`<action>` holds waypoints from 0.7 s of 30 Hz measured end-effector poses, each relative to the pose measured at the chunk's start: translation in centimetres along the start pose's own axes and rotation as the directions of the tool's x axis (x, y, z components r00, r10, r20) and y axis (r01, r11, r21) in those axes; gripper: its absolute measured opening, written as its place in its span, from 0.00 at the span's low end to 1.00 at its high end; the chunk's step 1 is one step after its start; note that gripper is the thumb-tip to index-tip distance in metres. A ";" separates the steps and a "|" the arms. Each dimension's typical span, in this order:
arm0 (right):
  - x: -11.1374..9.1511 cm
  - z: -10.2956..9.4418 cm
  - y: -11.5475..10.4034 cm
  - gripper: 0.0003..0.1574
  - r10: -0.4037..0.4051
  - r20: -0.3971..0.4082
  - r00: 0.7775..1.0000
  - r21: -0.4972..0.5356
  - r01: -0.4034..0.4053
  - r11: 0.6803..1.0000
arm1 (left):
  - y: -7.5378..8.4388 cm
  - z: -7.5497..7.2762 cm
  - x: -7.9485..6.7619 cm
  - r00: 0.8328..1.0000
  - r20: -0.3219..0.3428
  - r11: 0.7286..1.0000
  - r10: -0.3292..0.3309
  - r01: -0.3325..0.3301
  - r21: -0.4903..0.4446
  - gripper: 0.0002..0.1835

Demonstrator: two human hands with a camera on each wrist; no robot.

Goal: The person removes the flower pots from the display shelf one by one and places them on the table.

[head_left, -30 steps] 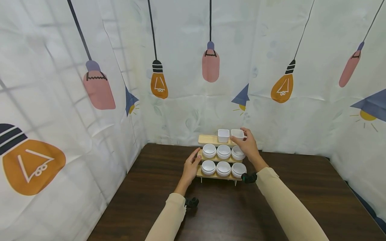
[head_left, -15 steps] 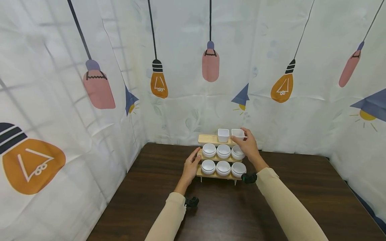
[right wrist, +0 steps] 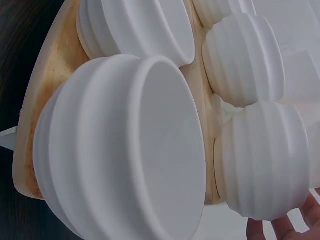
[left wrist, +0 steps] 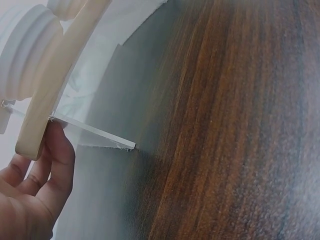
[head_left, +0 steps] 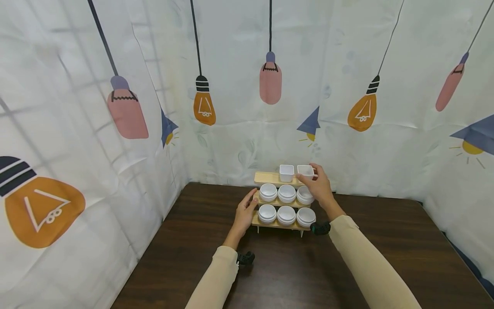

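In the head view my right hand (head_left: 321, 186) pinches a white square cup (head_left: 305, 171) at the right of the top tier of a three-tier wooden rack (head_left: 265, 177). A second white square cup (head_left: 286, 173) stands to its left. My left hand (head_left: 244, 214) is at the rack's left side; in the left wrist view its fingers (left wrist: 61, 155) grip the end of a wooden shelf (left wrist: 40, 117). White ribbed round bowls (head_left: 268, 192) fill the two lower tiers. The right wrist view shows a large ribbed bowl (right wrist: 95, 150) close up, with right fingertips (right wrist: 282, 227) at the lower right corner.
The rack stands on thin clear legs (left wrist: 100, 132) on a dark wood table (head_left: 278, 266), near its back edge. Behind and to the left hangs a pale curtain (head_left: 239, 128) printed with lamps and bulbs. Black straps (head_left: 245, 259) are on both wrists.
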State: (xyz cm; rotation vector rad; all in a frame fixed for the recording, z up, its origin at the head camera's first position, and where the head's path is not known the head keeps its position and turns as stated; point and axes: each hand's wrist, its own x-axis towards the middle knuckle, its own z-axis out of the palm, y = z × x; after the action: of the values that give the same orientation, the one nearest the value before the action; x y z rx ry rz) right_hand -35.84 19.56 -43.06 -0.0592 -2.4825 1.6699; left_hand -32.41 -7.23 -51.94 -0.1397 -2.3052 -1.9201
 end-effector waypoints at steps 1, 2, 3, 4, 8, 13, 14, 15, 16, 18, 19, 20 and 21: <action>0.0 0.0 0.0 0.56 -0.002 -0.003 1.000 -0.001 0.002 1.000 | 0.0 0.0 0.0 1.000 0.001 1.000 0.002 -0.002 -0.001 0.23; 0.0 0.0 0.0 0.55 -0.003 -0.005 1.000 -0.002 0.003 1.000 | 0.0 0.0 0.0 1.000 0.004 1.000 0.001 -0.001 -0.001 0.24; -0.1 -0.1 0.0 0.55 -0.006 -0.007 1.000 -0.006 0.005 1.000 | 0.0 -0.1 0.1 1.000 0.010 1.000 0.003 -0.003 0.000 0.24; -0.1 -0.1 0.0 0.56 -0.009 -0.008 1.000 -0.012 0.009 1.000 | 0.0 -0.1 0.0 1.000 0.018 1.000 0.001 -0.001 0.002 0.24; -0.2 -0.2 0.0 0.55 -0.020 -0.014 1.000 -0.025 0.020 0.999 | 1.9 -0.7 -0.9 0.998 0.057 1.000 0.003 -0.004 0.020 0.25; -0.3 -0.2 0.1 0.55 -0.023 -0.021 1.000 -0.028 0.022 0.999 | 4.2 -1.1 -2.2 0.998 0.066 1.000 0.012 -0.013 0.023 0.25; -0.3 -0.2 0.0 0.55 -0.024 -0.023 0.999 -0.025 0.023 0.999 | 4.2 -1.2 -2.2 0.998 0.064 1.000 0.014 -0.015 0.020 0.25; -0.3 -0.2 0.0 0.55 -0.024 -0.024 0.999 -0.024 0.024 0.999 | 4.2 -1.2 -2.2 0.998 0.067 1.000 0.008 -0.009 0.019 0.25; -0.3 -0.3 0.1 0.54 -0.027 -0.026 0.999 -0.020 0.027 0.999 | 4.2 -1.2 -2.2 0.998 0.068 1.000 0.002 -0.004 0.019 0.25; -0.4 -0.3 0.0 0.54 -0.028 -0.031 0.999 -0.011 0.028 1.000 | 4.1 -1.2 -2.1 0.997 0.071 1.000 -0.002 0.001 0.016 0.25; -0.4 -0.3 0.1 0.54 -0.030 -0.034 0.999 -0.006 0.030 1.000 | 3.9 -1.2 -2.0 0.997 0.072 1.000 -0.005 0.004 0.014 0.25; -0.4 -0.3 0.1 0.53 -0.032 -0.038 0.999 -0.003 0.032 0.999 | 3.8 -1.2 -1.9 0.997 0.074 1.000 -0.007 0.007 0.010 0.25; -0.4 -0.4 0.2 0.53 -0.033 -0.043 0.999 0.000 0.033 0.999 | 3.7 -1.2 -1.9 0.997 0.075 1.000 -0.010 0.010 0.007 0.25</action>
State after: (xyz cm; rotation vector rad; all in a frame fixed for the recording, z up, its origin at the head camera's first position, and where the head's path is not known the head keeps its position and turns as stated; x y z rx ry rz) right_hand -35.36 19.90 -43.14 -0.0529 -2.4383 1.6383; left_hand -29.93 -7.70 -48.44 -0.2030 -2.3636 -1.9442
